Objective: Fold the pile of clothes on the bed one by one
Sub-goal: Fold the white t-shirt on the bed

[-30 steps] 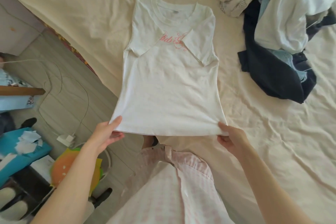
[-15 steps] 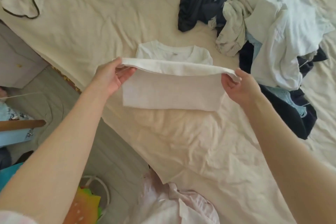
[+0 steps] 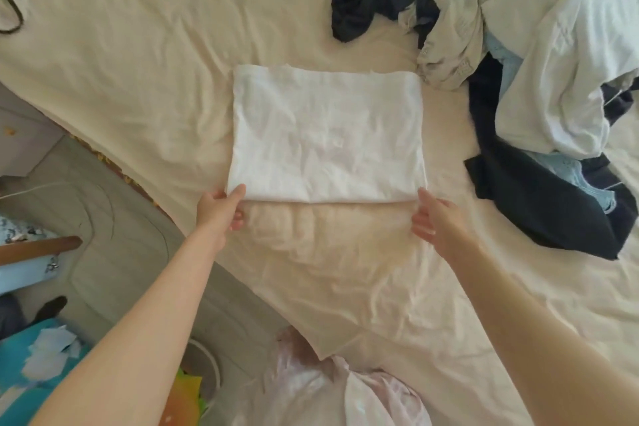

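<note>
A white cotton T-shirt folded in half into a flat rectangle [image 3: 326,135] lies on the cream sheet of the bed [image 3: 145,55], its folded near edge running straight between the two hands. The left hand [image 3: 221,209] sits at the shirt's seven o'clock corner: the thumb lies on top of the fabric there and the fingers curl beneath, so this grip pinches the corner. The right hand [image 3: 436,218] is at the five o'clock corner, its fingers loosely spread and relaxed, the fingertip just at the shirt's edge; whether it touches the cloth cannot be told, and this grip holds nothing.

From the shirt toward six o'clock the wrinkled sheet runs bare down to the bed's corner, and toward nine through twelve o'clock it is broad open bedding up to a thin dark cord [image 3: 14,0] at eleven. At one to three o'clock the heap of unfolded clothes [image 3: 539,73], dark navy, pale beige and white pieces, crowds close: a beige garment just beside the shirt's far right corner, a navy one near its right edge. The bed's side edge slants past the left hand, with grey floor [image 3: 114,245] beyond.
</note>
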